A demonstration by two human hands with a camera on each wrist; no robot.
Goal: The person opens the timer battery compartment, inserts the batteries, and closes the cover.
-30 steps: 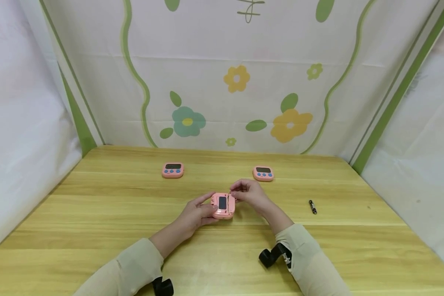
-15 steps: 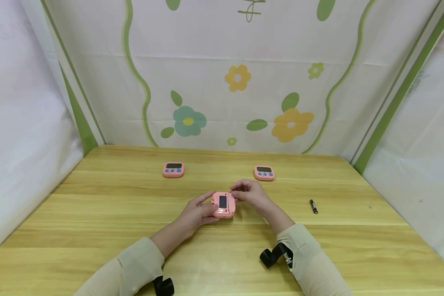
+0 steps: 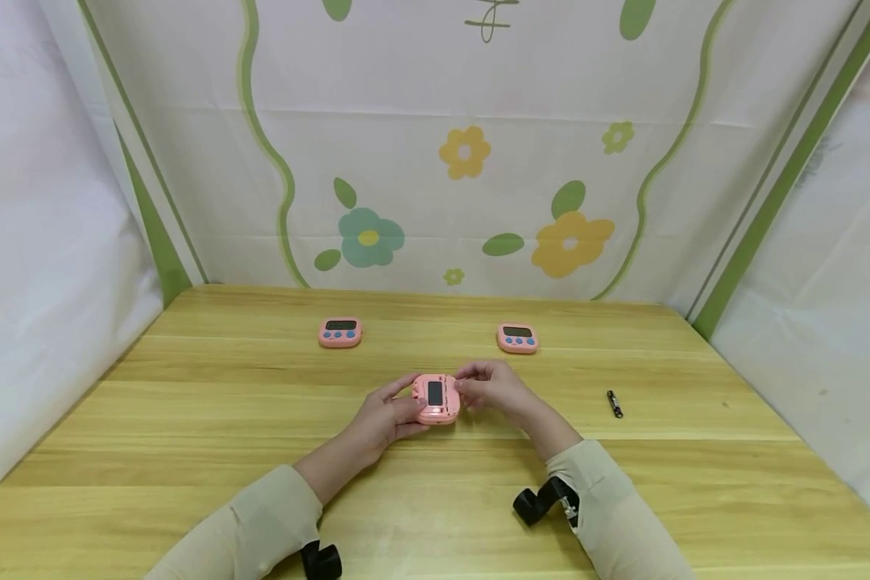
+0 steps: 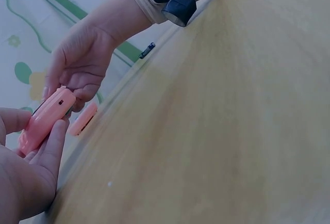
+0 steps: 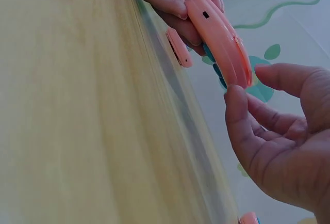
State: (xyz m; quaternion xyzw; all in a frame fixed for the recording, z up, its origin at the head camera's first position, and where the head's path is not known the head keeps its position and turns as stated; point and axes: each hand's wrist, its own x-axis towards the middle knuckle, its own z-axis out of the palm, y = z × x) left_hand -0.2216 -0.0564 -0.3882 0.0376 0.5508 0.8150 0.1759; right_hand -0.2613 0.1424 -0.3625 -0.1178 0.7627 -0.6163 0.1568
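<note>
My left hand (image 3: 382, 419) grips a pink digital timer (image 3: 429, 409) by its left side, thumb on the back, which faces up. A dark rectangle sits on that back, beside a narrow seam. My right hand (image 3: 499, 391) pinches the timer's upper right corner. In the right wrist view, one fingertip meets the rounded end of the timer (image 5: 219, 35) and the thumb (image 5: 278, 77) lies close to its back; blue buttons show on the far side. The left wrist view shows the timer (image 4: 49, 115) edge-on between both hands.
Two more pink timers lie face up farther back on the wooden table (image 3: 188, 451): a left one (image 3: 340, 333) and a right one (image 3: 518, 339). A small black stick-like item (image 3: 615, 404) lies to the right. A flowered cloth (image 3: 435, 89) hangs behind.
My right hand has shifted slightly down and closer against the timer's corner. The dark gap along the timer's back seam looks narrower. The left hand keeps its grip.
</note>
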